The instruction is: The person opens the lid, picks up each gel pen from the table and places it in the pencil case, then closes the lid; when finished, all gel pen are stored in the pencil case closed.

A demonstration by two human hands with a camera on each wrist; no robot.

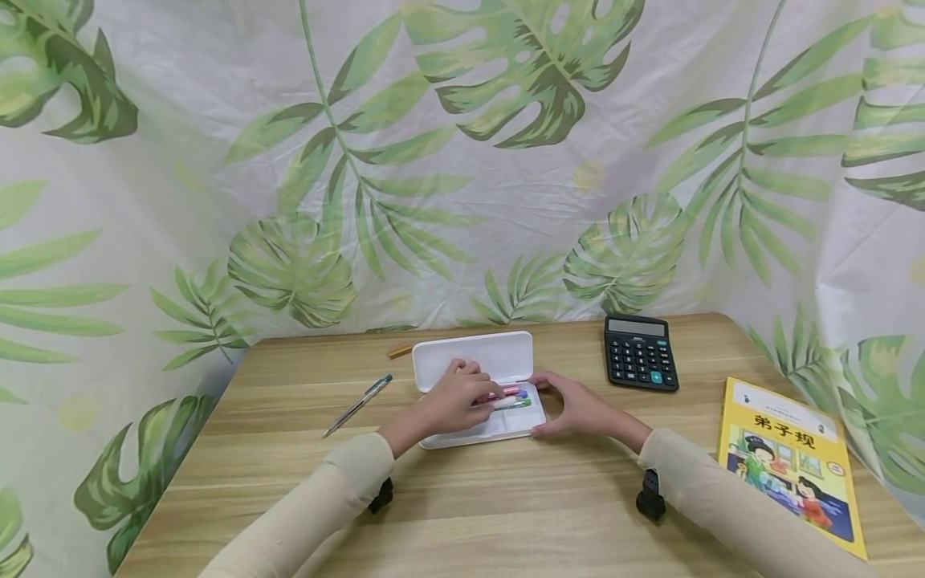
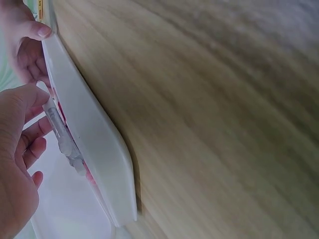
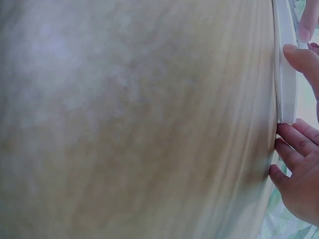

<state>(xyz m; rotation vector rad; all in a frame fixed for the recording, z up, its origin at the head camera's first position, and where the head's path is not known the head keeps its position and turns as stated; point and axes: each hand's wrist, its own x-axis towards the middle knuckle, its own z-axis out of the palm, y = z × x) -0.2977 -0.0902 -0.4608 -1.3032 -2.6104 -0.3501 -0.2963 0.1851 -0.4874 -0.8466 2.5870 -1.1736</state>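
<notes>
A white pencil case lies on the table with its lid raised at the back. Inside are several pens with pink, purple and green ends. My left hand is over the case's left half. In the left wrist view, its fingers pinch a clear pen with a whitish grip, just at the case's opening. My right hand grips the right end of the case, thumb at the front corner and fingers around the far side. The right wrist view shows that thumb against the case wall.
A clear pen with a blue end lies left of the case. An orange-brown stick lies behind it, partly beside the lid. A black calculator stands back right, and a yellow book lies at the right edge.
</notes>
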